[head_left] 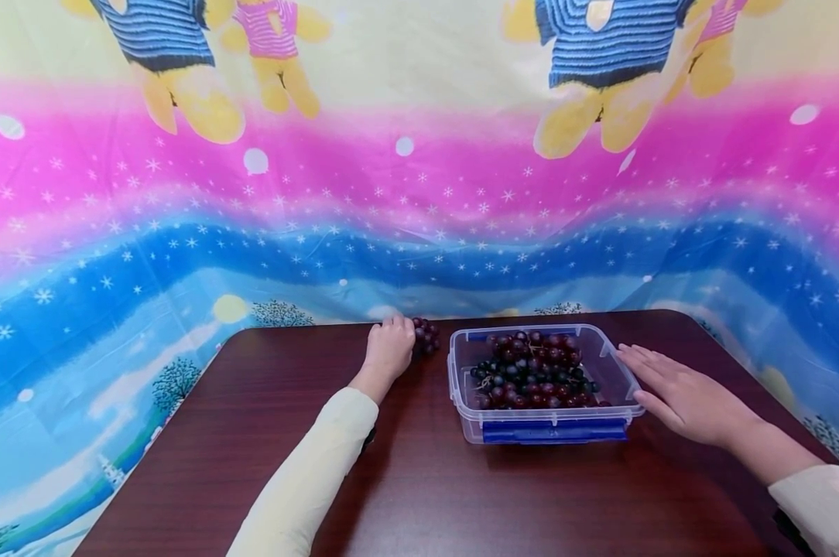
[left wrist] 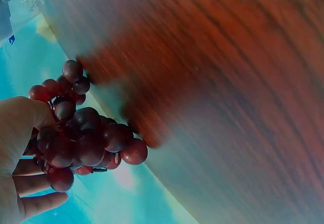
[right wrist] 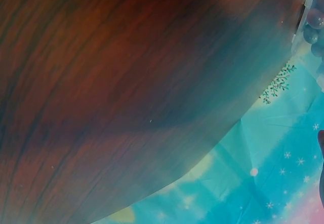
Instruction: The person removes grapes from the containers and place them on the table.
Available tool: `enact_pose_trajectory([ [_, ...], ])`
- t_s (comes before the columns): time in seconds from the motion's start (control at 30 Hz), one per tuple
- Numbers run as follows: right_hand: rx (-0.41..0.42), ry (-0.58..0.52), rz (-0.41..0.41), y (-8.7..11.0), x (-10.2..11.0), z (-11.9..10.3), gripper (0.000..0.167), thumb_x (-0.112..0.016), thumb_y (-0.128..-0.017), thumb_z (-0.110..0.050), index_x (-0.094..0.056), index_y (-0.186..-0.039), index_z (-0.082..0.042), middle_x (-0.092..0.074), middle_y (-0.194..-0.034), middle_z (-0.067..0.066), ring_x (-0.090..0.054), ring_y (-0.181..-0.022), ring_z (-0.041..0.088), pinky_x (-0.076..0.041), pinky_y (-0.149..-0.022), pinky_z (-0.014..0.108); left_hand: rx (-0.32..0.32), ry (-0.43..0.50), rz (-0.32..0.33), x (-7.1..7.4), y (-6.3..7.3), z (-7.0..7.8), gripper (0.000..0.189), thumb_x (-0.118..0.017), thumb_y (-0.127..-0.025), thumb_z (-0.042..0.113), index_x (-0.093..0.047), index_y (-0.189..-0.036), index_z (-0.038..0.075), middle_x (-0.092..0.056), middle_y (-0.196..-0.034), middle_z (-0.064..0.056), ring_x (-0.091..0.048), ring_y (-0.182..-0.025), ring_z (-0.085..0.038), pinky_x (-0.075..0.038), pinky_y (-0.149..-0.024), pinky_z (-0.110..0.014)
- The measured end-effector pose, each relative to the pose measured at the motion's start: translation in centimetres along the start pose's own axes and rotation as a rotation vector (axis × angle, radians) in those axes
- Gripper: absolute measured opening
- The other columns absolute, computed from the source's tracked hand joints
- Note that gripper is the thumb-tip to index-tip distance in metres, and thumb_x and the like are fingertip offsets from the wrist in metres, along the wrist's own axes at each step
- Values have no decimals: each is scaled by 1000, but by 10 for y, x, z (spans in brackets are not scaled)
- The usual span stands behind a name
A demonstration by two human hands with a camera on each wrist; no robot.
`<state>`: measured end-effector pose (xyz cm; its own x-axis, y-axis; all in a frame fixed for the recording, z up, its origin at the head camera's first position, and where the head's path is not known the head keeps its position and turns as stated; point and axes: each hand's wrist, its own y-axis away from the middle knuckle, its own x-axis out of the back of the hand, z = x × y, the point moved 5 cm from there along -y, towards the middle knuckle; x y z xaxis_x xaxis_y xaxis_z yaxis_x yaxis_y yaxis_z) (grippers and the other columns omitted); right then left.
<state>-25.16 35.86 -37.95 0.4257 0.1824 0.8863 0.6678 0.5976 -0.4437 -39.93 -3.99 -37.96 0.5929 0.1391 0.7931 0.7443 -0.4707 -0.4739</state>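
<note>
My left hand (head_left: 389, 346) holds a bunch of dark red grapes (left wrist: 91, 138) near the table's far edge, its fingers and thumb curled round the bunch. In the left wrist view the grapes spill out past the thumb, over the tabletop's edge. To the right stands a clear plastic container (head_left: 471, 424) with blue clips, open at the top. Inside it lie bunches of red grapes (head_left: 545, 398) and a darker, nearly black bunch (head_left: 524, 375). My right hand (head_left: 684, 394) has straight fingers, with the fingertips right at the container's right rim.
The dark wooden table (head_left: 419, 495) has rounded far corners. Behind it hangs a colourful cloth (head_left: 405, 193) printed with snowflakes and bears, reaching down past the table's edges on both sides.
</note>
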Motion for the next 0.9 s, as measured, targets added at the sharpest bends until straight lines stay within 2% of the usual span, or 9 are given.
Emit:
enact_pose_trajectory([
  [0.27, -4, 1, 0, -1, 0, 0, 63, -62, -94, -23, -38, -148, -2, -43, -145, 21, -3, -142, -1, -2, -112, 15, -24, -3, -126, -4, -1, 5, 30, -65, -90, 27, -64, -108, 3, -63, -95, -10, -63, -86, -25, -54, -65, -38],
  [0.53, -12, 5, 1, 0, 0, 0, 63, -62, -94, -22, -37, -149, -3, -43, -145, 21, -5, -142, 0, -4, -113, 16, -38, 25, -135, -6, 0, 12, 29, -64, -90, 24, -65, -110, 3, -63, -95, -12, -63, -86, -27, -53, -67, -40],
  [0.9, -11, 2, -3, 0, -1, 2, 64, -62, -94, -22, -36, -149, -3, -42, -145, 21, -8, -143, 3, -2, -112, 15, -69, 48, -207, -9, 3, 21, 28, -68, -86, 28, -68, -105, 8, -61, -91, -9, -61, -81, -26, -53, -65, -41],
])
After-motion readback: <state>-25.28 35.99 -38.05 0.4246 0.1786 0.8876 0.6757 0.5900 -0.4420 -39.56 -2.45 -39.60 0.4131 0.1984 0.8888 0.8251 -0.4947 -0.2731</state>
